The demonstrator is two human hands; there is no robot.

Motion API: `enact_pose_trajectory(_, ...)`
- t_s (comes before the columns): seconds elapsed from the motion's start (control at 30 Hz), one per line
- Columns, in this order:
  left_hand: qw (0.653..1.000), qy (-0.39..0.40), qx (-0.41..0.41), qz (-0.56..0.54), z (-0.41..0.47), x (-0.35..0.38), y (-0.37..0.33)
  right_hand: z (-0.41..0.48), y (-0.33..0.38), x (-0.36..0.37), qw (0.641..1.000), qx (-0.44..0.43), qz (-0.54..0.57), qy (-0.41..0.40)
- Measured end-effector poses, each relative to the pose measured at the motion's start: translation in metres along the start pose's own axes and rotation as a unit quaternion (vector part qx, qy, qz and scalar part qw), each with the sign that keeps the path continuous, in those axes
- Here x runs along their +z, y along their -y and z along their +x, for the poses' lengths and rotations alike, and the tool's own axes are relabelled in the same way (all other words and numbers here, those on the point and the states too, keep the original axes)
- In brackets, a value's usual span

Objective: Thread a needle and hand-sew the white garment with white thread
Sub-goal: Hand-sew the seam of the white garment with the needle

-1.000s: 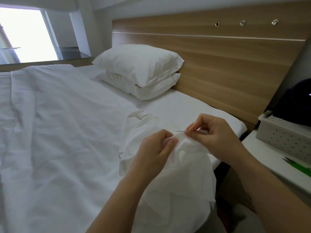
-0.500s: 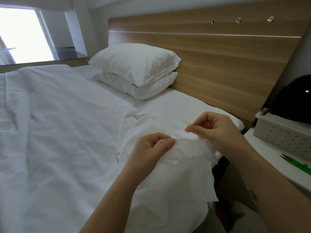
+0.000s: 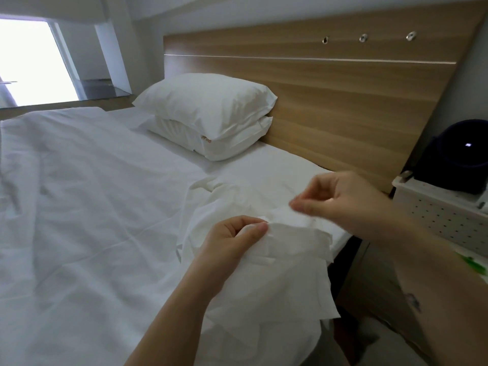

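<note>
The right hand (image 3: 343, 199) is drawing away from the fold, its fingers (image 3: 298, 206) pinching together; blur is hiding whether they are holding the needle. The left hand (image 3: 229, 241) is pinching the garment (image 3: 285, 276) just below-left of them. Keeping it taut should be evening the stitch.

My left hand (image 3: 232, 241) pinches a fold of the white garment (image 3: 290, 265) between thumb and curled fingers (image 3: 237, 224). The cloth drapes down over the edge of the bed (image 3: 79, 207). My right hand (image 3: 343, 199) is raised just above the garment with its fingertips pressed together. It is blurred, so I cannot tell what they hold. Two stacked white pillows (image 3: 208, 107) lie against the wooden headboard (image 3: 343, 101). A white perforated basket (image 3: 438, 215) stands to my right.
</note>
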State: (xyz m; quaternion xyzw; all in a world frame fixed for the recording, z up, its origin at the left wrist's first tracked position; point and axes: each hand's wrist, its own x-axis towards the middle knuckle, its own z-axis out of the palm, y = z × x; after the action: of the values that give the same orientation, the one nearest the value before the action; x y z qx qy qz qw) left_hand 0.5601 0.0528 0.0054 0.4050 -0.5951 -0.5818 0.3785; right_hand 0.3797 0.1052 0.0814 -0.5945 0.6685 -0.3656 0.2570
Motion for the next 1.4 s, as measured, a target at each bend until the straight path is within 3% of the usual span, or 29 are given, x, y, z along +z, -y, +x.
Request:
enact_pose_trajectory(0.1,1.0,-0.003,0.021,0.022,0.001,0.0,0.0,-0.002,-0.002,0.013,0.996,0.002,-0.067,0.058)
enact_pose_trajectory(0.37,0.991,0.01,0.076,0.105,-0.004,-0.006,-0.001,-0.007,-0.003,0.006,0.998,-0.035,-0.051,0.032)
enact_pose_trajectory(0.57,0.988,0.014,0.116,0.102,-0.004,-0.005,-0.004,-0.008,-0.004,0.001,0.996,-0.028,-0.063,0.054)
enact_pose_trajectory(0.67,0.977,-0.004,0.176,0.119,-0.006,-0.005,-0.003,-0.008,-0.006,-0.001,0.995,-0.027,-0.064,0.075)
enact_pose_trajectory(0.87,0.892,-0.044,0.379,0.241,-0.002,-0.01,0.011,-0.009,-0.003,-0.014,0.987,-0.033,-0.049,0.148)
enact_pose_trajectory(1.03,0.839,-0.057,0.477,0.255,-0.003,-0.01,0.02,-0.001,0.0,-0.019,0.997,-0.063,0.023,0.049)
enact_pose_trajectory(1.17,0.791,-0.081,0.527,0.298,-0.004,-0.01,0.022,-0.004,0.002,-0.009,0.986,-0.047,-0.027,0.159)
enact_pose_trajectory(1.4,0.75,-0.086,0.563,0.335,-0.002,-0.014,0.026,-0.013,-0.004,-0.002,0.958,-0.028,-0.098,0.267)
